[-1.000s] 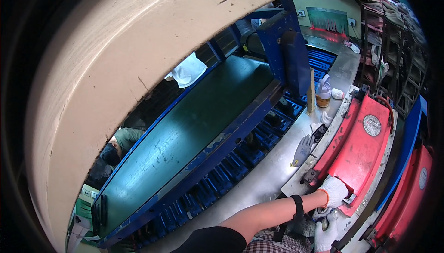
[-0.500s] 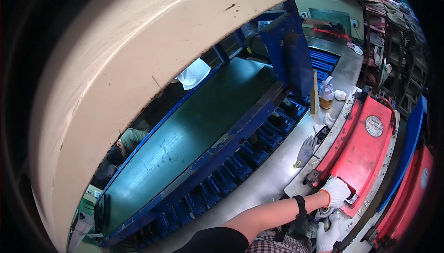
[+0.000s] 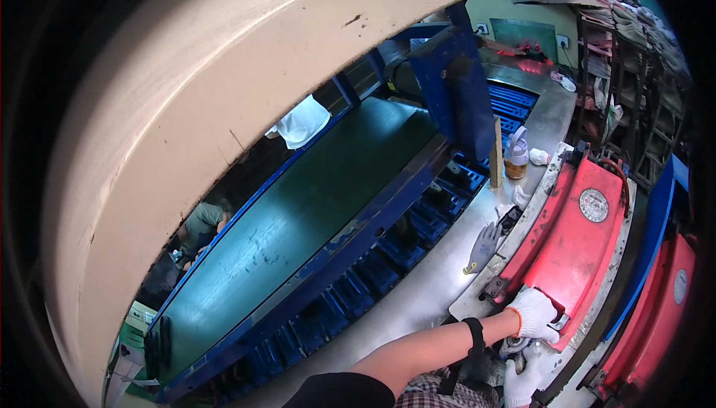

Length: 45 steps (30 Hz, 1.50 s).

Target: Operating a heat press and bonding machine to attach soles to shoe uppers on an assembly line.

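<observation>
My left hand [image 3: 535, 312], in a white knitted glove, lies at the near end of a red machine cover [image 3: 570, 248]. Its fingers curl in at a cutout there, beside a small metal part [image 3: 559, 323]; what they grip is hidden. Lower down, close to my body, my right hand [image 3: 521, 383] wears a white glove too. Its fingers are closed around a small dark and metallic piece that I cannot make out. Between the two hands shows a rounded metal fitting [image 3: 513, 344].
A grey glove [image 3: 485, 248], a lidded drink bottle [image 3: 516, 153] and white cloths lie on the metal table [image 3: 436, 289]. Blue machinery with a dark green belt [image 3: 298, 206] runs along the left. Another red cover [image 3: 667, 311] stands right. Beyond the belt, a person [image 3: 203, 227] bends down.
The whole view has shifted slightly, so things sit a little farther left. Both hands remain at the cover's near end. The person beyond the belt has moved more into sight.
</observation>
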Each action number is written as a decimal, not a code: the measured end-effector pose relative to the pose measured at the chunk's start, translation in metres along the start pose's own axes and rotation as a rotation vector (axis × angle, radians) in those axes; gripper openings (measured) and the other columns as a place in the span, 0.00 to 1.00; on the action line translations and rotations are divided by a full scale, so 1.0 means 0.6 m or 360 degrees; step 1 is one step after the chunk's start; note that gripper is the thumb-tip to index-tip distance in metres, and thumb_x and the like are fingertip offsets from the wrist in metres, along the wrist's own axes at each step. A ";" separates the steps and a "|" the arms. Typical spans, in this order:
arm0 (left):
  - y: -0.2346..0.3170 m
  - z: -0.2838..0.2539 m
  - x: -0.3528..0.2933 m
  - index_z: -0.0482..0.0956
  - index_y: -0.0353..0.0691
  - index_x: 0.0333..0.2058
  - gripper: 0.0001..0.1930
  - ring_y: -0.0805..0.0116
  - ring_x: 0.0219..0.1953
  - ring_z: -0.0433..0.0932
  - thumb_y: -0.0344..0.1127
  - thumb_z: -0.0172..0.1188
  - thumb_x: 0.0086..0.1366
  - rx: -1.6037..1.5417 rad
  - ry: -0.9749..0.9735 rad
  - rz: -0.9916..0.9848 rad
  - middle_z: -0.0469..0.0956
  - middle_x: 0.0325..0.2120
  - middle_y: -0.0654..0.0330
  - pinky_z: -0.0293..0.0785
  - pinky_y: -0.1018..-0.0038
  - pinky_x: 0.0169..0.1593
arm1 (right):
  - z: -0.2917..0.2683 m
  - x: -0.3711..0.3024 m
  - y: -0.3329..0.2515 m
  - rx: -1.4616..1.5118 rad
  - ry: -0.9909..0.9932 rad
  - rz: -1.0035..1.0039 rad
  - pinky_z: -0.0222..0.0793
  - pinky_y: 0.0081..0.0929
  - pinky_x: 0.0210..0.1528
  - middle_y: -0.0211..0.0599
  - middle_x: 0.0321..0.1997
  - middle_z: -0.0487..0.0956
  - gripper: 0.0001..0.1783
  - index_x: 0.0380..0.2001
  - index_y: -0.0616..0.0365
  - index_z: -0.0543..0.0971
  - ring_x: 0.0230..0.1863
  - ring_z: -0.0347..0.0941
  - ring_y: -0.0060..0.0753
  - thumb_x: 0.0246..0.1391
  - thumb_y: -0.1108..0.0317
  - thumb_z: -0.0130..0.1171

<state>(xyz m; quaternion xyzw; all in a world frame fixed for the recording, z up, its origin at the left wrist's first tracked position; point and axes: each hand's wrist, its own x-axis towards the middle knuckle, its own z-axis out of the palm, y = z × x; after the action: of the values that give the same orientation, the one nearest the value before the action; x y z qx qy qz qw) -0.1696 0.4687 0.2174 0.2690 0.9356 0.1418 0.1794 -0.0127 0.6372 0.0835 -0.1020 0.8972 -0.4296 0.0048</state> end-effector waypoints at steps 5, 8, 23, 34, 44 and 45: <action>0.001 0.005 -0.001 0.90 0.42 0.31 0.31 0.45 0.30 0.87 0.69 0.64 0.58 -0.0006 0.0055 -0.0023 0.85 0.25 0.47 0.80 0.52 0.36 | 0.014 -0.001 0.005 -0.0266 0.0230 -0.0335 0.80 0.38 0.53 0.43 0.50 0.82 0.28 0.64 0.59 0.76 0.48 0.78 0.41 0.67 0.58 0.68; 0.001 0.012 0.000 0.90 0.43 0.30 0.29 0.46 0.30 0.87 0.67 0.64 0.58 0.0013 0.0088 -0.0045 0.85 0.25 0.47 0.80 0.53 0.36 | 0.023 -0.003 0.004 0.0159 0.0226 0.0098 0.79 0.41 0.50 0.50 0.42 0.84 0.25 0.51 0.65 0.81 0.42 0.83 0.51 0.47 0.76 0.72; -0.021 0.016 -0.024 0.87 0.56 0.37 0.16 0.56 0.32 0.87 0.58 0.59 0.68 0.0120 0.0470 0.0339 0.86 0.33 0.59 0.83 0.56 0.34 | -0.077 -0.010 -0.017 0.0076 0.0219 0.0026 0.73 0.47 0.65 0.55 0.53 0.83 0.23 0.58 0.63 0.80 0.58 0.80 0.57 0.60 0.68 0.68; 0.208 0.058 0.083 0.86 0.37 0.44 0.14 0.50 0.46 0.85 0.32 0.71 0.60 -0.0858 0.1017 0.0677 0.86 0.40 0.51 0.81 0.61 0.53 | -0.385 -0.247 0.188 -0.1274 0.1387 0.0896 0.74 0.48 0.55 0.46 0.43 0.84 0.15 0.45 0.54 0.85 0.49 0.79 0.54 0.63 0.55 0.66; 0.462 0.157 0.165 0.81 0.44 0.55 0.27 0.47 0.61 0.73 0.36 0.68 0.54 -0.0131 0.0345 0.1294 0.77 0.49 0.54 0.69 0.50 0.67 | -0.336 -0.293 0.097 -0.0485 0.0826 0.1536 0.76 0.54 0.59 0.59 0.57 0.82 0.39 0.76 0.51 0.65 0.55 0.82 0.64 0.71 0.42 0.53; 0.467 0.164 0.167 0.81 0.44 0.55 0.27 0.47 0.60 0.73 0.36 0.68 0.54 -0.0053 0.0495 0.1364 0.77 0.49 0.54 0.68 0.48 0.66 | -0.329 -0.303 0.075 -0.0255 0.0614 0.1616 0.77 0.54 0.58 0.59 0.59 0.83 0.46 0.82 0.49 0.54 0.54 0.83 0.66 0.69 0.43 0.56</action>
<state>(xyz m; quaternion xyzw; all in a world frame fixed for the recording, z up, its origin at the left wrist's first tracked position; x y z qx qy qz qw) -0.0814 0.7694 0.2046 0.6045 0.7533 0.2570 -0.0339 0.1384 0.8507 0.1590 0.4243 0.8482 -0.3146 0.0393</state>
